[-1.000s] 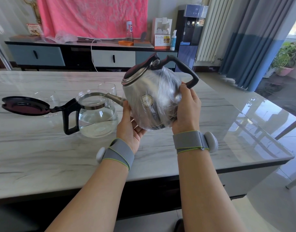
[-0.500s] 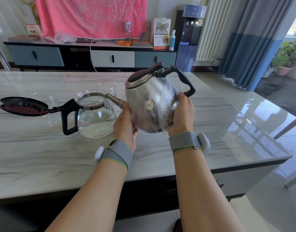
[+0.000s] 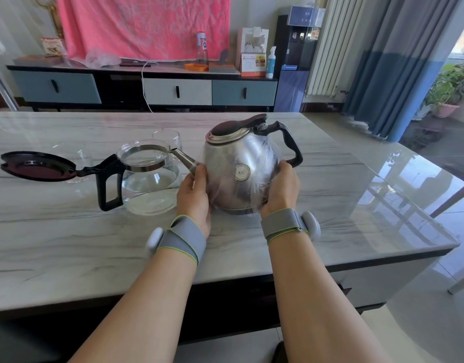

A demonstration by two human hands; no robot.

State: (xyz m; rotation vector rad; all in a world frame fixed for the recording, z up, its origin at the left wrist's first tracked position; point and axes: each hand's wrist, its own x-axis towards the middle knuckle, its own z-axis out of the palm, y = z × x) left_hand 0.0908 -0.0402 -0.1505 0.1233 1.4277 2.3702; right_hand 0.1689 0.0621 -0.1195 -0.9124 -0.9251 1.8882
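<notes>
In the head view, a steel kettle (image 3: 241, 166) is held between both hands near the middle of the marble surface (image 3: 68, 244). Its base is level with the surface, or just above it; contact cannot be confirmed. The left hand (image 3: 193, 195) is pressed against the left flank just below the spout (image 3: 185, 161), with the thumb raised beside it. The right hand (image 3: 279, 189) is cupped round the opposite flank, under the black handle (image 3: 291, 145). The fingers (image 3: 286, 169) of both hands are clamped on the kettle's rounded body, though most of the left ones are hidden behind it. The handle is left untouched. The body seems to be gripped from both sides because it is wrapped in clear plastic film, which is judged to be slippery, and a two-sided hold keeps it steady and upright.

The kettle's lid (image 3: 233, 128) is closed, and the spout is pointed left at the rim of a glass carafe (image 3: 149, 179) standing just beside it. The carafe is partly filled with clear liquid, and its hinged lid (image 3: 37, 166) is thrown fully open to the left, so that its mouth is left free. Two clear glasses (image 3: 166, 138) are set behind the carafe. A grey band (image 3: 182, 238) is worn on each wrist.
</notes>
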